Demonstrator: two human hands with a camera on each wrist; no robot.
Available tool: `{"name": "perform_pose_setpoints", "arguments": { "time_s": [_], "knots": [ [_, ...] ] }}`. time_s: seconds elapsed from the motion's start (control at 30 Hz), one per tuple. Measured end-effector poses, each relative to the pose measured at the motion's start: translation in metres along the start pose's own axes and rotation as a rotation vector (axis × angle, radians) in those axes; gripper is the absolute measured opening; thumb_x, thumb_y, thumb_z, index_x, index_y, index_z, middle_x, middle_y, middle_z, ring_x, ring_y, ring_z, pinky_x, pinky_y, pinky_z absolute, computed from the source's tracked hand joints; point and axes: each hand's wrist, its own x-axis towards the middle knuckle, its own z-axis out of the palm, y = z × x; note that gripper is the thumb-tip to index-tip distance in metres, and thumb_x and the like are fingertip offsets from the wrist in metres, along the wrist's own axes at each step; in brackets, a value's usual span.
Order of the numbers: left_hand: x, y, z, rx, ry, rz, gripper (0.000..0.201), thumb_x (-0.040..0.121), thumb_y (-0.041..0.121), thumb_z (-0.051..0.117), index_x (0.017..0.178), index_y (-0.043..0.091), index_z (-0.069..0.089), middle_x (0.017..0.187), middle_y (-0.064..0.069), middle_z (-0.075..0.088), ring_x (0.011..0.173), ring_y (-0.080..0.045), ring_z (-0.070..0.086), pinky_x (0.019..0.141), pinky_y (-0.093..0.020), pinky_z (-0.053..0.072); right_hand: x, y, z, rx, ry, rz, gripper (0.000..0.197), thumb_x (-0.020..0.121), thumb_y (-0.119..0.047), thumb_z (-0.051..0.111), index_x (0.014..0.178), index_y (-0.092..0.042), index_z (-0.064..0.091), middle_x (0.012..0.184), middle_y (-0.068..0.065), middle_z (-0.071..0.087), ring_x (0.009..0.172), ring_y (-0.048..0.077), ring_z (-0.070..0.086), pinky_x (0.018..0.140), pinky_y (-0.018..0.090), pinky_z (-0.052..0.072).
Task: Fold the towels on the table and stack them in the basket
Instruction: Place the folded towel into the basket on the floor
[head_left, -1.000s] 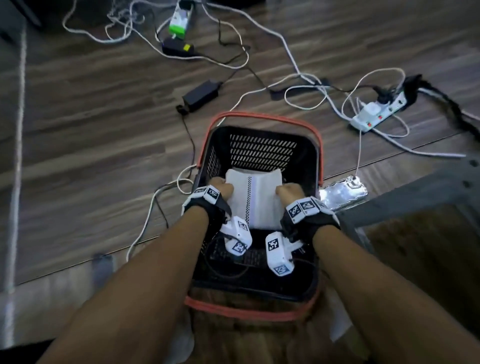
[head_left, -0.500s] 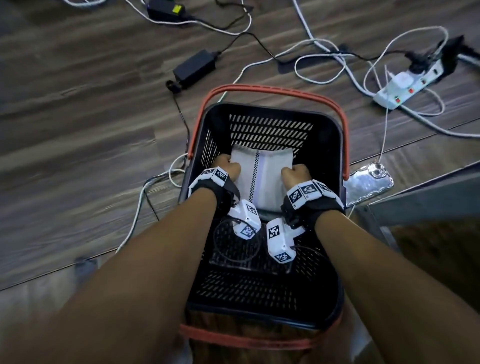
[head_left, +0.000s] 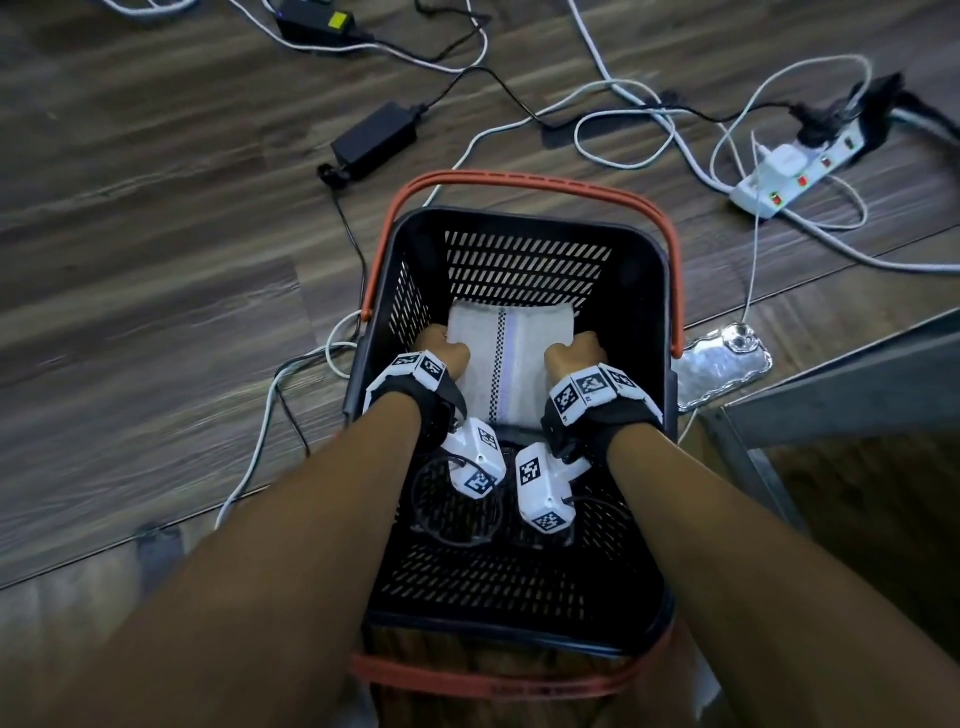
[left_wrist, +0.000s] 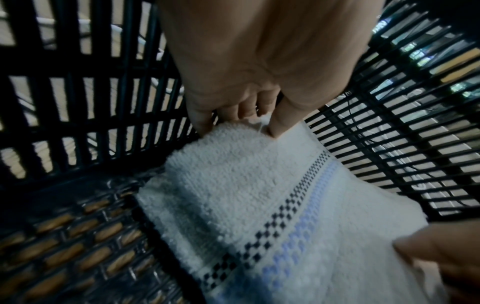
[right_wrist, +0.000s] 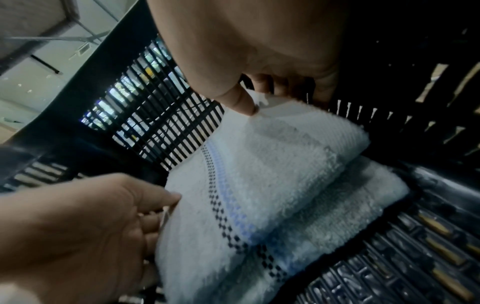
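A folded white towel (head_left: 511, 358) with a dark checked line and a pale blue stripe is low inside the black slotted basket (head_left: 524, 217), near its far wall. My left hand (head_left: 442, 349) grips the towel's left edge and my right hand (head_left: 574, 353) grips its right edge. In the left wrist view my left hand (left_wrist: 235, 124) pinches the towel (left_wrist: 249, 197) between thumb and fingers. In the right wrist view my right hand (right_wrist: 255, 101) pinches the towel (right_wrist: 275, 162) the same way. A second thick white layer (right_wrist: 345, 207) lies under it on the basket floor; whether that is a separate towel I cannot tell.
The basket has orange handles (head_left: 524, 182) and stands on the wooden floor. White and black cables, a black adapter (head_left: 375, 137) and a white power strip (head_left: 779, 179) lie beyond it. A phone in a shiny case (head_left: 723, 370) lies at its right, beside a grey table frame (head_left: 831, 387).
Both hands have carried the towel down and deeper into the basket, toward its far wall. The grip on both edges is unchanged. The head view has closed in on the basket.
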Motion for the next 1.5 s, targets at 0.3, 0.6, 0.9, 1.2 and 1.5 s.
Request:
{"name": "perform_pose_setpoints", "arguments": {
  "time_s": [0.3, 0.6, 0.9, 1.2, 1.5],
  "knots": [
    [-0.007, -0.025, 0.023, 0.386, 0.195, 0.489, 0.057, 0.097, 0.016, 0.035, 0.149, 0.009, 0.011, 0.158, -0.009, 0.001, 0.144, -0.027, 0.007, 0.114, -0.032, 0.014, -0.016, 0.017, 0.037, -0.584, 0.256, -0.557, 0.06, 0.086, -0.016, 0.046, 0.142, -0.008, 0.027, 0.154, 0.015, 0.016, 0.143, 0.028, 0.01, 0.111, 0.046, 0.02],
    [0.006, -0.066, 0.056, 0.614, 0.218, 0.57, 0.057, 0.099, 0.033, 0.017, 0.148, 0.014, -0.006, 0.157, -0.005, -0.012, 0.145, -0.024, -0.01, 0.117, -0.04, 0.002, -0.001, 0.058, 0.061, -0.618, 0.247, -0.556, 0.061, 0.096, -0.033, 0.023, 0.149, -0.009, 0.005, 0.158, 0.012, -0.005, 0.145, 0.025, -0.006, 0.116, 0.05, 0.013],
    [-0.015, -0.036, 0.034, 0.904, 0.063, 0.429, 0.06, 0.098, 0.033, 0.021, 0.149, 0.012, -0.004, 0.157, -0.008, -0.012, 0.144, -0.029, -0.013, 0.117, -0.045, 0.0, -0.013, 0.042, 0.038, -0.689, -0.003, -0.44, 0.064, 0.097, -0.03, 0.034, 0.149, -0.011, 0.004, 0.157, 0.012, -0.009, 0.145, 0.026, -0.011, 0.115, 0.048, 0.015],
    [-0.173, 0.057, -0.049, 0.877, -0.121, 0.337, 0.041, 0.097, 0.036, 0.033, 0.116, 0.006, 0.053, 0.123, -0.017, 0.056, 0.108, -0.033, 0.055, 0.087, -0.037, 0.04, -0.151, -0.017, -0.091, -0.781, -0.361, -0.435, 0.034, 0.095, -0.028, 0.049, 0.11, 0.001, 0.058, 0.115, 0.02, 0.059, 0.103, 0.031, 0.057, 0.075, 0.028, 0.04],
    [-0.386, 0.173, -0.134, 0.767, 0.086, 0.811, 0.035, 0.087, 0.041, 0.047, 0.109, 0.017, 0.06, 0.11, -0.015, 0.066, 0.099, -0.031, 0.061, 0.087, -0.035, 0.048, -0.303, -0.054, -0.29, -0.661, 0.027, -0.593, 0.041, 0.079, -0.046, 0.048, 0.091, -0.011, 0.067, 0.099, 0.015, 0.067, 0.094, 0.031, 0.062, 0.08, 0.033, 0.047]
  ]
}}
